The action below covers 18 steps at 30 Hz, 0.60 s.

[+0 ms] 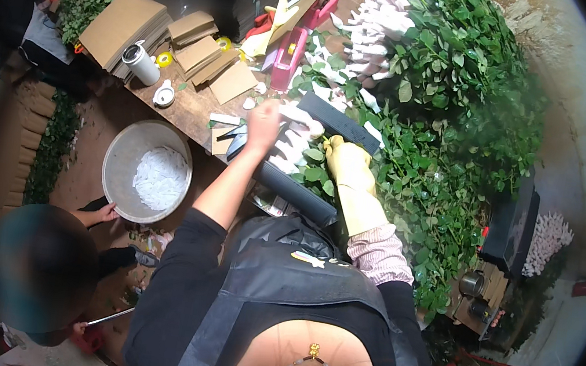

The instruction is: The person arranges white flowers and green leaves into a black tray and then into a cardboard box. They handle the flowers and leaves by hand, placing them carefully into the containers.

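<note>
Roses are lying between those black bars, probably light with buds that'd bruise easily, so grab stems. Your bare left hand's curled by the heads, gloved right hand by leaves; can't tell if either's gripping.

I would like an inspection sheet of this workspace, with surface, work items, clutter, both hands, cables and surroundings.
Surface: wooden table, partly covered.
Work items: white-wrapped buds between two black bars; leafy stems piled at right.
Clutter: cardboard stack, white tumbler, yellow tape rolls, pink tape holder.
Left hand: bare, curled at the buds; grip unclear.
Right hand: in a yellow glove, beside the buds; grip unclear.
Cables: nothing clearly seen.
Surroundings: co-worker's hand at the rim of a basin containing white pieces.
</note>
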### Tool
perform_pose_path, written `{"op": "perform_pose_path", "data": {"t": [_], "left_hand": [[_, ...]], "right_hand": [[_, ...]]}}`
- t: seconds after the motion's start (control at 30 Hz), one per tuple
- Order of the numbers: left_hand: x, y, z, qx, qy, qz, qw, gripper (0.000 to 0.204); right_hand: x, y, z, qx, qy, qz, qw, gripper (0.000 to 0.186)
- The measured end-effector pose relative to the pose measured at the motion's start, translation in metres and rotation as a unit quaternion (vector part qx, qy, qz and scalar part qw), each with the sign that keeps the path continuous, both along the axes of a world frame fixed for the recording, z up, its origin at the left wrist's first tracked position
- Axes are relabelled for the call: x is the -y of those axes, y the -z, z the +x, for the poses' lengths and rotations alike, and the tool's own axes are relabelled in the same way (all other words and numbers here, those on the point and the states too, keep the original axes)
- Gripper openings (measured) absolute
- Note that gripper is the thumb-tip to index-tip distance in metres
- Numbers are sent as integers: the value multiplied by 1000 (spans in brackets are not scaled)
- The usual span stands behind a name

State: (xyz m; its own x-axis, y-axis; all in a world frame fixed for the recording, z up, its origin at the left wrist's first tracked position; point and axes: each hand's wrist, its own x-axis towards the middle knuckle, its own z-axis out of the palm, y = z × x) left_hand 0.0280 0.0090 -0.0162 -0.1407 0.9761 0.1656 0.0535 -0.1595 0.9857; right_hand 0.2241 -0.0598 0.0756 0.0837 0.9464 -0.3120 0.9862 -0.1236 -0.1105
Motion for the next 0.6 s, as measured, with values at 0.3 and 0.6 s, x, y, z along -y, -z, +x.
{"op": "perform_pose_path", "data": {"t": [0.3, 0.6], "left_hand": [[-10, -45, 3, -329, 202, -212, 898, 57], [15, -25, 11, -203, 133, -196, 950, 35]], "right_hand": [[-2, -13, -8, 14, 11, -55, 998, 46], [1, -10, -12, 39, 15, -38, 998, 48]]}}
